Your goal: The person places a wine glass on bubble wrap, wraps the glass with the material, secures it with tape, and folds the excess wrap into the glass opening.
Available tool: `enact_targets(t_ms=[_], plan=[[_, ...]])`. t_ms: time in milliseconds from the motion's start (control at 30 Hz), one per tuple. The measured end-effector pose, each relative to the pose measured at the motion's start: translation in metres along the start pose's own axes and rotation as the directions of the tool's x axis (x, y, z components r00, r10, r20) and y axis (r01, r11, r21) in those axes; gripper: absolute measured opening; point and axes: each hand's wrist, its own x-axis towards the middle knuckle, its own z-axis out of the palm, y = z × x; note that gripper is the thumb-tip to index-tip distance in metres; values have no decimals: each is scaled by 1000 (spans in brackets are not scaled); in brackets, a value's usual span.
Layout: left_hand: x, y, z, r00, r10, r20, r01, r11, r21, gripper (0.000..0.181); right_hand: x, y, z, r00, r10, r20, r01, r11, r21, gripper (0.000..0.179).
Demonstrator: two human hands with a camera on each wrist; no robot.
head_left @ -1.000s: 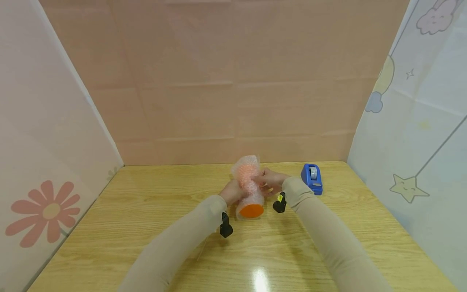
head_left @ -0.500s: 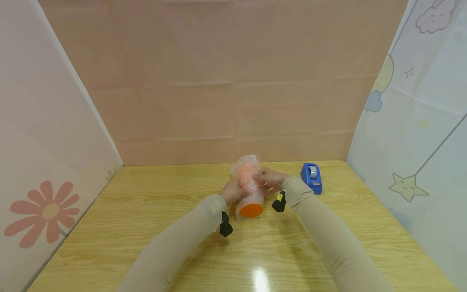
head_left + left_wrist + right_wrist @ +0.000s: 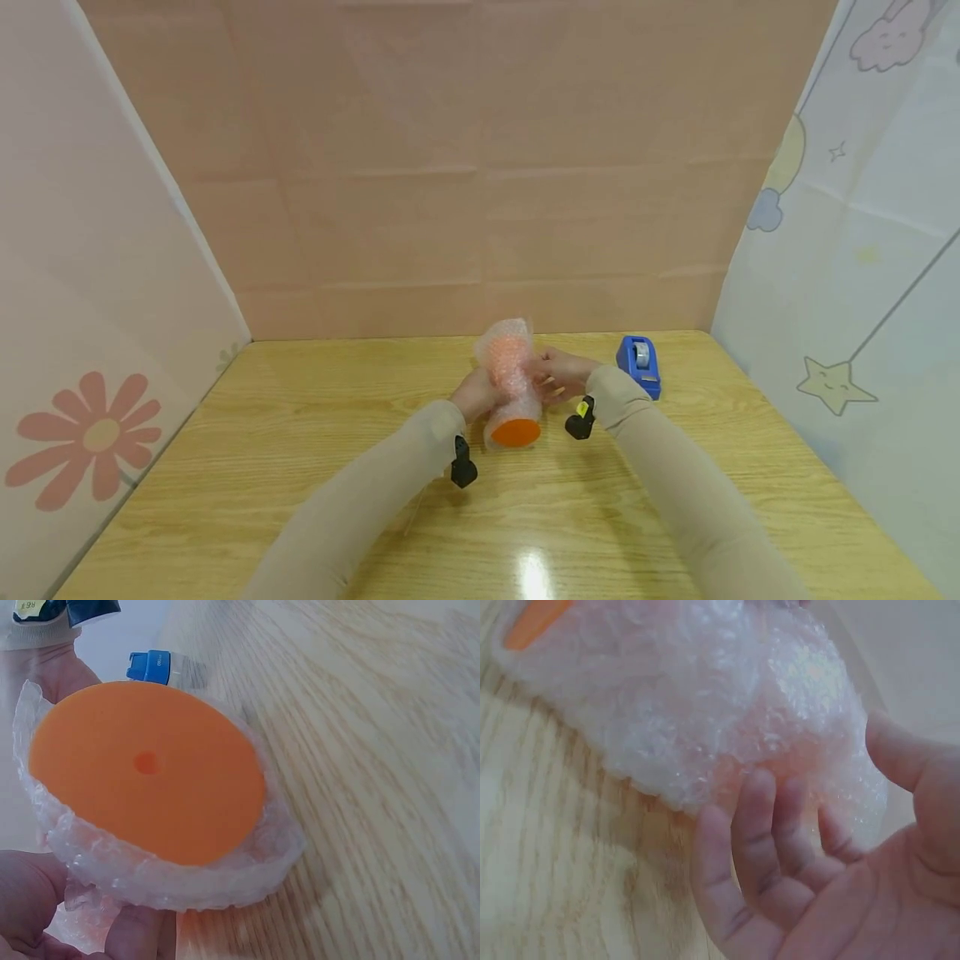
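Observation:
An orange object wrapped in bubble wrap (image 3: 510, 371) lies on the table, narrow at its middle; its exact kind is hidden by the wrap. Its flat round orange end (image 3: 150, 776), with a small dimple in the centre, faces the near side. My left hand (image 3: 477, 394) grips the wrapped object from the left, thumb and fingers around it in the left wrist view. On the other side is my right hand (image 3: 832, 885), its fingers loosely bent with their tips at the wrap and its thumb standing off from it.
A blue tape dispenser (image 3: 639, 367) with a roll of clear tape stands to the right, beyond the right wrist. The wooden table (image 3: 315, 375) ends at a pinkish back wall (image 3: 375, 208); patterned side walls flank it.
My right hand has shifted slightly to the right, away from the wrapped object. The left hand and the object stay nearly where they were.

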Motion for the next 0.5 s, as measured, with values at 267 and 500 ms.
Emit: enact_targets(t_ms=[267,500], plan=[[-1,0,-1,1000,2,7,-2,1000,-21,41,6,18,2,996,26,83,-28,999,26,86],[2,-3,-3,1000,5,6,-5,1000,-5,42,-8,6,17,997,-4,73,0,999,53,47]])
